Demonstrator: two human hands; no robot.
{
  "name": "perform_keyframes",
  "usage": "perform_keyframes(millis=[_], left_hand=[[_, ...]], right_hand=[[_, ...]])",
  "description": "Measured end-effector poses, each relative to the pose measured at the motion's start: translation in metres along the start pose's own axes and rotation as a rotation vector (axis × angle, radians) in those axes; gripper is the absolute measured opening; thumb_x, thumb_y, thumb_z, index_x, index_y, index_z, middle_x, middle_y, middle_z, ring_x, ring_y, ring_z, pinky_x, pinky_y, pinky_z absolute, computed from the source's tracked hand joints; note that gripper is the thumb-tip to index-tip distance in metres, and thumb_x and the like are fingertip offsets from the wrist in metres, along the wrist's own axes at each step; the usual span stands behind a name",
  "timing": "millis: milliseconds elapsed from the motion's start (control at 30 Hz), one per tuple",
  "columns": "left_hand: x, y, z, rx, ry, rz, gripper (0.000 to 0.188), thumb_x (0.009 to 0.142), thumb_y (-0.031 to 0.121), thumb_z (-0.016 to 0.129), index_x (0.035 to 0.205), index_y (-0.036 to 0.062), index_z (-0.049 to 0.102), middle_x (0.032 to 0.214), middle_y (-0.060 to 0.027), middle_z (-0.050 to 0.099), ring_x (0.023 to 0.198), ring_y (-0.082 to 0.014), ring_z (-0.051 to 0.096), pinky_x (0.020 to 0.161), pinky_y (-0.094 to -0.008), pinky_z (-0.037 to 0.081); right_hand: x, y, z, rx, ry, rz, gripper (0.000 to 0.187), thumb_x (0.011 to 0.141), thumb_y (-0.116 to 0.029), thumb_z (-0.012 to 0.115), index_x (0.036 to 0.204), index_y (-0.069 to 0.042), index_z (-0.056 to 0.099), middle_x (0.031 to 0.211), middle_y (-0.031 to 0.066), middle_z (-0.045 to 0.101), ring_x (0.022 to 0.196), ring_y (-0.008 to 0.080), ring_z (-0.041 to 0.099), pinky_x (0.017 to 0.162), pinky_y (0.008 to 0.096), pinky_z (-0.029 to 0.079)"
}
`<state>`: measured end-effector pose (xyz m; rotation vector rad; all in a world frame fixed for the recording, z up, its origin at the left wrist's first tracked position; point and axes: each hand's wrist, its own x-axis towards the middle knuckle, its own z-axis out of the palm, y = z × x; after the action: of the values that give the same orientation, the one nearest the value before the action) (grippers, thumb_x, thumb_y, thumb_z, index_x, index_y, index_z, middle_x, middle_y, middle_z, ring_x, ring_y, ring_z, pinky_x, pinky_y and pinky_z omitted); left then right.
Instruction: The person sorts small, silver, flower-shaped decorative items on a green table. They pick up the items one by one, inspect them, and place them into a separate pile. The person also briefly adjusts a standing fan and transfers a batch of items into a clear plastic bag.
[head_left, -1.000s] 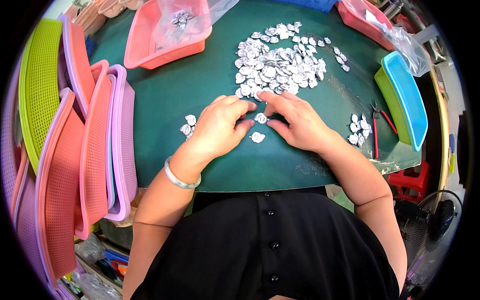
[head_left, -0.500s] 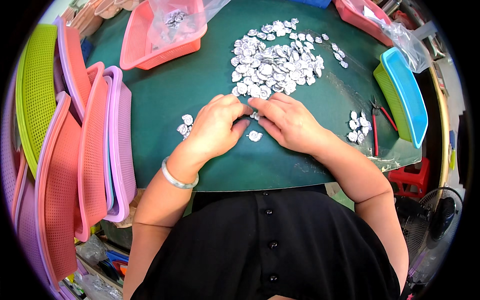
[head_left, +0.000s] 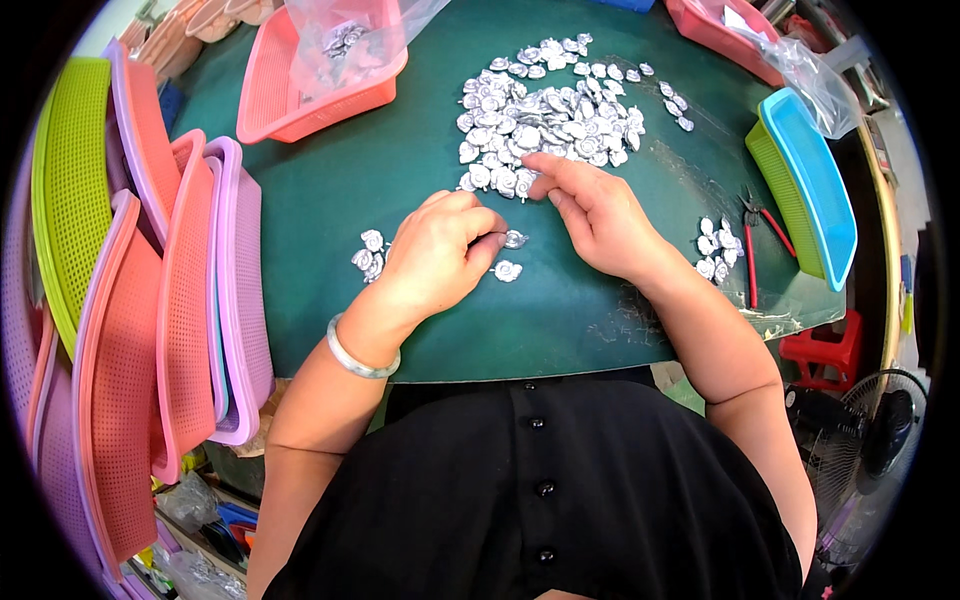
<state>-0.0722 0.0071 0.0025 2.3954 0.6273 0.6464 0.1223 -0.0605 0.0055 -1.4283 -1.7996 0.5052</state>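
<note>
A small silver rose-shaped metal piece [head_left: 516,239] pokes out from the fingertips of my left hand [head_left: 440,255], which is pinched shut on it just above the green tabletop. Just below it, a similar piece [head_left: 507,271] lies on its own. My right hand [head_left: 605,222] is open, index finger stretched out to the near edge of a large pile of such pieces [head_left: 560,120]; the tips of its other fingers are partly hidden. To the left of my left wrist lies a little cluster of several pieces [head_left: 368,258].
Another small cluster [head_left: 717,250] sits at the right beside red-handled pliers [head_left: 752,262]. Beyond them stands a green and blue basket [head_left: 805,190]. A pink basket [head_left: 290,125] with a plastic bag is at the far left. Stacked baskets [head_left: 130,330] crowd the table's left side.
My right hand has moved away from my left, up and to the right, reaching the pile's edge. My left hand stays in place, and the piece at its fingertips now shows more.
</note>
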Motion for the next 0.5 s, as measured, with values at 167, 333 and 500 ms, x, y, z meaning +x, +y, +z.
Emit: perform_keyframes(millis=[167,333,500], left_hand=[[0.0001,0.0013,0.0001,0.013,0.002,-0.002,0.010,0.070,0.003,0.065,0.080,0.0058,0.066,0.069,-0.0075,0.053,0.069,-0.0253,0.052,0.064,-0.0346,0.043],[-0.0017,0.0005,-0.0010,0.019,-0.056,0.055,0.021,0.068,-0.002,0.060,0.083,0.0099,0.068,0.073,-0.0054,0.053,0.073,-0.0237,0.053,0.066,-0.0334,0.044],[-0.0015,-0.0009,-0.0031,-0.040,-0.111,0.125,0.025,0.066,-0.005,0.053,0.081,0.0090,0.067,0.074,-0.0052,0.053,0.073,-0.0235,0.053,0.067,-0.0336,0.044]], right_hand=[[0.0011,-0.0015,-0.0012,-0.077,-0.036,-0.020,0.040,0.078,0.004,0.048,0.116,-0.006,0.051,0.094,0.0117,0.061,0.085,0.0310,0.056,0.076,0.0385,0.046],[0.0015,-0.0039,-0.0034,-0.093,-0.070,-0.038,0.039,0.076,0.002,0.051,0.114,-0.006,0.052,0.083,0.0090,0.062,0.082,0.0291,0.056,0.072,0.0377,0.046],[-0.0009,-0.0047,-0.0099,-0.015,-0.076,-0.016,0.039,0.075,-0.001,0.056,0.113,-0.006,0.053,0.072,0.0060,0.060,0.076,0.0268,0.057,0.068,0.0366,0.047]])
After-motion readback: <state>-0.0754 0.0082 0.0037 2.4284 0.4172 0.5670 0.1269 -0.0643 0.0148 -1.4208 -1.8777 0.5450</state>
